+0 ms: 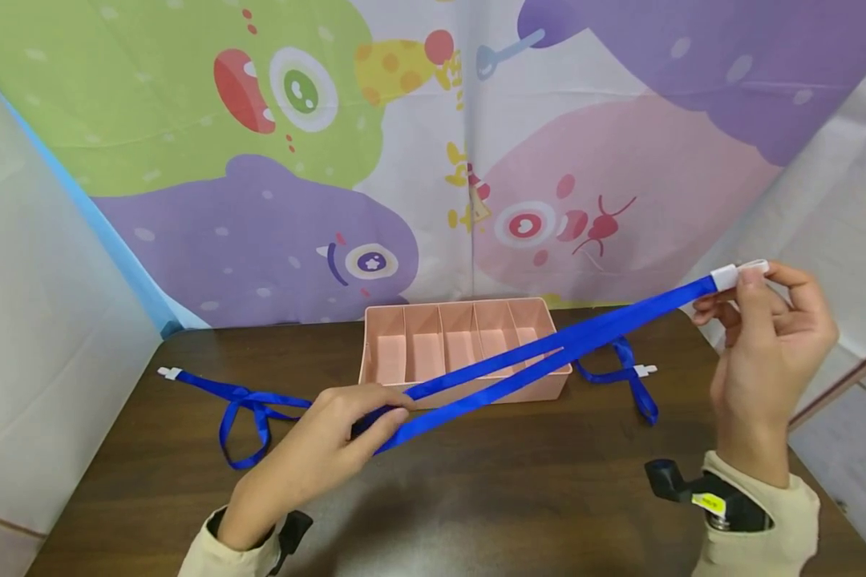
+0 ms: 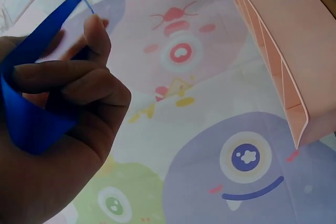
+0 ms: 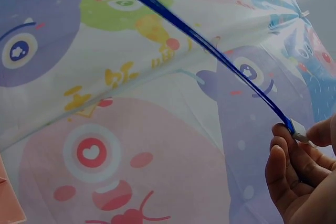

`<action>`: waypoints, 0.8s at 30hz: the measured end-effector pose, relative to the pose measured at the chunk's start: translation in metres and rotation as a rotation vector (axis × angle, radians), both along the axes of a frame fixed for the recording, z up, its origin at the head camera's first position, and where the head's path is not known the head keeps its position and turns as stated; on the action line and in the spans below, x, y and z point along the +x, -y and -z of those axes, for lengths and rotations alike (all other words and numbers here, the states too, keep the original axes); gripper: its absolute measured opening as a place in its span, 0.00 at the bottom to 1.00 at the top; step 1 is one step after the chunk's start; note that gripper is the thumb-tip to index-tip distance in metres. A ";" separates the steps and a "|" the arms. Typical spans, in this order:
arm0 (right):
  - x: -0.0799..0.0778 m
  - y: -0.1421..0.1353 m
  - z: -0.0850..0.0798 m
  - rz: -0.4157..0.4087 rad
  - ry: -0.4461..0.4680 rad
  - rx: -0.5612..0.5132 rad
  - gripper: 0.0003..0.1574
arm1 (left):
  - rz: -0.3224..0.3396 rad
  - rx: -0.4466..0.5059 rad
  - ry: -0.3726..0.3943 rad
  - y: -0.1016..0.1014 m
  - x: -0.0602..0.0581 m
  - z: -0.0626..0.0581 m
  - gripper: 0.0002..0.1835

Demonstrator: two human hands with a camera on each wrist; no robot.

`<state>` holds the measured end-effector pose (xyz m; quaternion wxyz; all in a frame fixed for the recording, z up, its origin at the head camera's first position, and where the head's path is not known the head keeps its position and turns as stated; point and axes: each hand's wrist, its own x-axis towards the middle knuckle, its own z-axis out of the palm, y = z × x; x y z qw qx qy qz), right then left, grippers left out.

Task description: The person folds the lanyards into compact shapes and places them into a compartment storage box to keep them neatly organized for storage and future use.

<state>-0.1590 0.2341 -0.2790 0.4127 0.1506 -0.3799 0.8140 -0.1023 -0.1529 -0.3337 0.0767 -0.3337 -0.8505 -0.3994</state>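
Note:
A blue lanyard with a white plastic clip stretches taut between both hands, slanting up to the right. My right hand pinches the clip between thumb and fingers, high over the table's right side. At the other end, my left hand holds the looped strap, its fingers curled around it; the left wrist view shows the blue strap passing around the fingers. In the right wrist view the two strands run close together to the clip.
Behind the stretched lanyard stands a pink box with several compartments. Another blue lanyard lies on the brown table at the left, and one more at the right. A cartoon-printed cloth hangs behind.

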 end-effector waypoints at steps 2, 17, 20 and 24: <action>-0.001 -0.001 0.000 0.004 0.004 0.002 0.13 | 0.030 0.003 0.014 0.001 0.001 -0.001 0.05; -0.011 -0.016 0.006 0.071 0.122 -0.027 0.15 | 0.230 0.113 0.130 0.017 0.003 -0.007 0.11; -0.012 -0.020 0.008 0.107 0.142 -0.020 0.14 | 0.257 0.121 0.152 0.021 0.002 -0.010 0.12; -0.015 -0.026 0.010 0.137 0.158 -0.027 0.14 | 0.266 0.130 0.190 0.027 0.000 -0.012 0.13</action>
